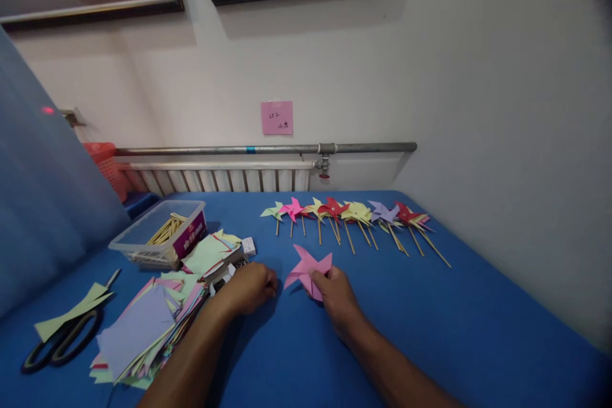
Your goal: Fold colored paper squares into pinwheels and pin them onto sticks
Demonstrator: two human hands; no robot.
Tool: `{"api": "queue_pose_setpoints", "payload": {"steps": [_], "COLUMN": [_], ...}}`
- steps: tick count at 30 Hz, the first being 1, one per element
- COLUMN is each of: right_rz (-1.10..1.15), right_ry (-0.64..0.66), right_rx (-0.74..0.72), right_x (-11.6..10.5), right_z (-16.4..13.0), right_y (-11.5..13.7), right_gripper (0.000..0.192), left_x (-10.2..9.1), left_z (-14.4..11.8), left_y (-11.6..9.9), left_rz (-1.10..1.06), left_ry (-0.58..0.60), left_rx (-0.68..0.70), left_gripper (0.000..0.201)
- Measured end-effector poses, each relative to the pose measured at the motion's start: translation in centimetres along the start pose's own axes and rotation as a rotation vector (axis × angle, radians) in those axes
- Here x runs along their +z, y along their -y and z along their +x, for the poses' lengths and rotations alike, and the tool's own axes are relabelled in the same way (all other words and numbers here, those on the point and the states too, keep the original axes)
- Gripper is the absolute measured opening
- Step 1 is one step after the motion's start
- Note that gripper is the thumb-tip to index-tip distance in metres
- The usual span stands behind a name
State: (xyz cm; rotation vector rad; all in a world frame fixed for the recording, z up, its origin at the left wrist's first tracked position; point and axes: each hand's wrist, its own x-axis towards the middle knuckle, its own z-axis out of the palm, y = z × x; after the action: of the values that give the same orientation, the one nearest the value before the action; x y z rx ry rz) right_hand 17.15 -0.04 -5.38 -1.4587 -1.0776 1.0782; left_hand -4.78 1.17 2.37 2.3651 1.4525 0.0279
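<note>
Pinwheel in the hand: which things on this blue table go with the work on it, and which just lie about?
In use:
right hand holding pink pinwheel
left hand, fisted on the table
paper squares
tub of sticks
finished pinwheels

Lying about:
scissors
pink wall note
radiator

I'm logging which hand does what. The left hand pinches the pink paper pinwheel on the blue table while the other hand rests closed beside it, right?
Not quite: the head view shows the right hand pinching the pink paper pinwheel on the blue table, while the left hand rests closed beside it.
</note>
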Motion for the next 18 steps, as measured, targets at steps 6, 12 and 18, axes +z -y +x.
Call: {"api": "queue_pose_setpoints", "payload": {"steps": [6, 12, 18], "right_rz": [0.033, -0.034, -0.026], "right_ry": [0.001, -0.021, 0.017], "right_rx": [-0.013, 0.005, -0.046], "right_x": [-0.1, -0.1, 0.0], "right_z": [-0.3, -0.5, -0.6], "right_y": [0.2, 0.7, 0.7], "right_gripper": [0.031, 0.031, 0.03], "left_x": [-0.2, -0.6, -1.2], "left_z": [-0.5, -0.6, -0.7], "left_y": [-1.0, -0.6, 0.1], "left_rz": [0.118, 0.07, -0.307], "left_ry": [-0.016, -0.03, -0.171], "left_rx": [0.019, -0.005, 0.039], "left_gripper": [0.027, 0.023, 0.02]}}
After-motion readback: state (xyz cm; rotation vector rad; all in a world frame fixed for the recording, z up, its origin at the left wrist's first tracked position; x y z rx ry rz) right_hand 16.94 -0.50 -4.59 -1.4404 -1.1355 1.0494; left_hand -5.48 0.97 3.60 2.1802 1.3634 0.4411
